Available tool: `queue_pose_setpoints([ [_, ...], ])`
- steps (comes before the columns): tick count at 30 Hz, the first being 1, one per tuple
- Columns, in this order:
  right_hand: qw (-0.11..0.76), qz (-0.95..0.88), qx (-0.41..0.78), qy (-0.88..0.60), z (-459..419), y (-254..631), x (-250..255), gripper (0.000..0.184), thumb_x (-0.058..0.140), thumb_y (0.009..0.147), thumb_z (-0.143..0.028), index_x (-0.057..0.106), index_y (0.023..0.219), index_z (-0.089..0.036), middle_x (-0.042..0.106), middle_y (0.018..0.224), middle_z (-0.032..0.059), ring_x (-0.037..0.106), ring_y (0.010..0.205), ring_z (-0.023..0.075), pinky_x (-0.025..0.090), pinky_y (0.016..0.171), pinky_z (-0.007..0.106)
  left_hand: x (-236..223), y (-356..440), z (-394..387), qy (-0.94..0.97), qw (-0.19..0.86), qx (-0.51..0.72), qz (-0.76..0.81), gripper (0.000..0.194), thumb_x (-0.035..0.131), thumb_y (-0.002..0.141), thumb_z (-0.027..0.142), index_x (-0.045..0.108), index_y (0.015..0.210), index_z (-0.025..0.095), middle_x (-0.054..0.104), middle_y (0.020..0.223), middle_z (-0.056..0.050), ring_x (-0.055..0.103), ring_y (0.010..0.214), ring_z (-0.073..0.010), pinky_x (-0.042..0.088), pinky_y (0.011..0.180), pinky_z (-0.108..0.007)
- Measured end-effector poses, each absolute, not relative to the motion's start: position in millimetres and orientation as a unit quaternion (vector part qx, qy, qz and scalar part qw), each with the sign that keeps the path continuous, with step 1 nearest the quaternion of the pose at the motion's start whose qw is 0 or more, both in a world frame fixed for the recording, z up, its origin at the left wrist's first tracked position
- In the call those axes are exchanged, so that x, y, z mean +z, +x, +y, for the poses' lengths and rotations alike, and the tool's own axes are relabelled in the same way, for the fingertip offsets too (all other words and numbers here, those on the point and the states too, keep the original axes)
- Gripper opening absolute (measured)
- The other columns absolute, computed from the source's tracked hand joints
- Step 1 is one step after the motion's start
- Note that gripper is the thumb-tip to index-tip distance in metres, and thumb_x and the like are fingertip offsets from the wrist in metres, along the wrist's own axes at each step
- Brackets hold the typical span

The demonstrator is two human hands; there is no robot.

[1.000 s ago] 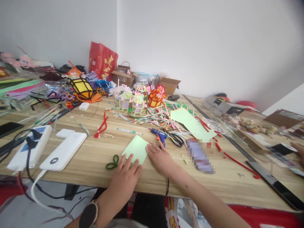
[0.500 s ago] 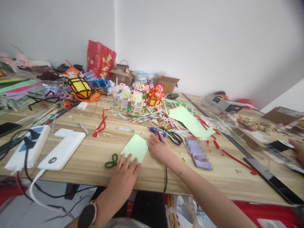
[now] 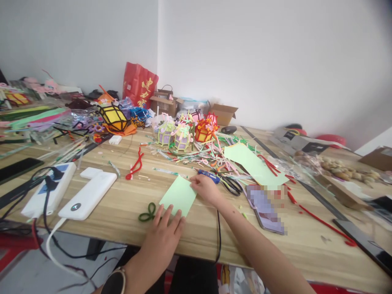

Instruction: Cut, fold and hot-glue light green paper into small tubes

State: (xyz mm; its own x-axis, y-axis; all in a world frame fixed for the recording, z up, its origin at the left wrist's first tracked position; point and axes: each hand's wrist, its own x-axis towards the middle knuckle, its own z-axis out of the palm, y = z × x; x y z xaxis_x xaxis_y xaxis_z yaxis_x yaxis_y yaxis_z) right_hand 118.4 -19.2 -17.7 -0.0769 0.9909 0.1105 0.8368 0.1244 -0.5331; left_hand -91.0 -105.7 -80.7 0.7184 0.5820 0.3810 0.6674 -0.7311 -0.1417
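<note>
A small sheet of light green paper point(image 3: 177, 196) lies on the wooden table point(image 3: 122, 220) in front of me. My left hand point(image 3: 165, 237) rests flat on its near edge, fingers spread. At the far right corner of the sheet, the fingers of my right hand point(image 3: 205, 188) are curled together and pinch the paper's edge. Just beyond that hand lies a blue glue gun point(image 3: 208, 176), partly hidden by it. Black-handled scissors point(image 3: 232, 185) sit to its right. Left of the sheet is a dark green pipe-cleaner loop shape point(image 3: 148, 213).
A white power bank point(image 3: 88, 198) and a power strip point(image 3: 49, 192) with cables occupy the left. Small pipe-cleaner lanterns point(image 3: 183, 132) stand behind loose strips. On the right are a larger green sheet point(image 3: 255, 163), a phone point(image 3: 266, 210) and a red pipe cleaner point(image 3: 324, 222).
My right hand's fingers have curled in at the paper's far right corner, where they lay flatter before. My left hand stays on the sheet. The whole view has shifted slightly.
</note>
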Motion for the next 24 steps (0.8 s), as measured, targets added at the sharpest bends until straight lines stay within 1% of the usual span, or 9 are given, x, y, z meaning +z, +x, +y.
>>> queue_pose_setpoints([
  [4,0.326,-0.68,0.241,-0.611,-17,131,-25,0.018,0.058,0.076,-0.019,0.072,0.087,-0.016,0.073,0.075,0.0034,0.066,0.068,0.0173,0.049,0.064,0.027,-67,-95,-96,-0.909,0.104,-0.224,-0.336,0.033,0.045,0.094,0.022,0.063,0.121,0.03,0.066,0.127,-0.002,0.059,0.117,-0.0282,0.042,0.101,-0.051],
  [6,0.384,-0.652,0.262,-0.598,-15,141,-27,0.02,0.058,0.078,-0.027,0.07,0.089,-0.016,0.074,0.079,0.0044,0.067,0.071,0.0181,0.051,0.065,0.028,-53,-94,-82,-0.876,0.075,-0.301,-0.37,0.035,0.042,0.095,0.02,0.061,0.124,0.026,0.062,0.133,-0.007,0.057,0.12,-0.0274,0.043,0.101,-0.048],
  [8,0.441,-0.624,0.267,-0.587,-13,153,-28,0.029,0.054,0.082,-0.037,0.068,0.096,-0.016,0.075,0.085,0.0061,0.068,0.074,0.0187,0.052,0.068,0.03,-38,-89,-62,-0.824,0.021,-0.389,-0.411,0.034,0.04,0.095,0.02,0.06,0.121,0.019,0.063,0.128,-0.013,0.056,0.118,-0.0265,0.045,0.1,-0.046],
  [10,0.518,-0.573,0.288,-0.566,-12,163,-28,0.035,0.056,0.081,-0.045,0.065,0.099,-0.017,0.075,0.09,0.0073,0.068,0.077,0.0188,0.053,0.07,0.032,-23,-79,-39,-0.768,-0.078,-0.454,-0.444,0.029,0.043,0.093,0.027,0.061,0.112,0.017,0.066,0.117,-0.013,0.058,0.114,-0.0259,0.047,0.098,-0.046],
  [11,0.563,-0.537,0.304,-0.55,-13,167,-28,0.036,0.061,0.079,-0.047,0.065,0.098,-0.017,0.074,0.091,0.0074,0.068,0.077,0.0187,0.052,0.071,0.032,-16,-73,-28,-0.738,-0.136,-0.471,-0.463,0.027,0.045,0.091,0.031,0.061,0.107,0.017,0.067,0.111,-0.013,0.061,0.108,-0.0258,0.049,0.094,-0.045],
  [14,0.663,-0.429,0.344,-0.509,-17,174,-27,0.04,0.076,0.068,-0.047,0.066,0.093,-0.018,0.074,0.088,0.006,0.066,0.076,0.0184,0.052,0.071,0.031,-3,-55,-2,-0.65,-0.34,-0.475,-0.486,0.031,0.056,0.082,0.04,0.06,0.101,0.015,0.069,0.097,-0.01,0.067,0.088,-0.0238,0.055,0.08,-0.041],
  [16,0.685,-0.402,0.34,-0.504,-21,174,-26,0.039,0.079,0.067,-0.045,0.067,0.092,-0.018,0.073,0.086,0.005,0.065,0.076,0.0184,0.052,0.07,0.031,0,-46,7,-0.611,-0.421,-0.478,-0.471,0.035,0.061,0.078,0.042,0.061,0.101,0.015,0.07,0.092,-0.008,0.068,0.086,-0.0229,0.055,0.079,-0.039],
  [17,0.69,-0.396,0.335,-0.504,-22,173,-26,0.038,0.079,0.066,-0.045,0.067,0.091,-0.019,0.072,0.086,0.0047,0.065,0.077,0.0185,0.052,0.07,0.031,0,-43,9,-0.6,-0.439,-0.483,-0.463,0.035,0.062,0.077,0.042,0.061,0.1,0.015,0.07,0.091,-0.008,0.068,0.086,-0.0227,0.054,0.08,-0.038],
  [24,0.689,-0.411,0.283,-0.525,-27,164,-30,0.032,0.076,0.071,-0.045,0.066,0.09,-0.021,0.067,0.081,0.0022,0.061,0.075,0.0172,0.051,0.07,0.03,-8,-45,12,-0.602,-0.449,-0.501,-0.429,0.025,0.061,0.079,0.042,0.067,0.079,0.017,0.068,0.089,-0.006,0.064,0.087,-0.0207,0.05,0.077,-0.03],
])
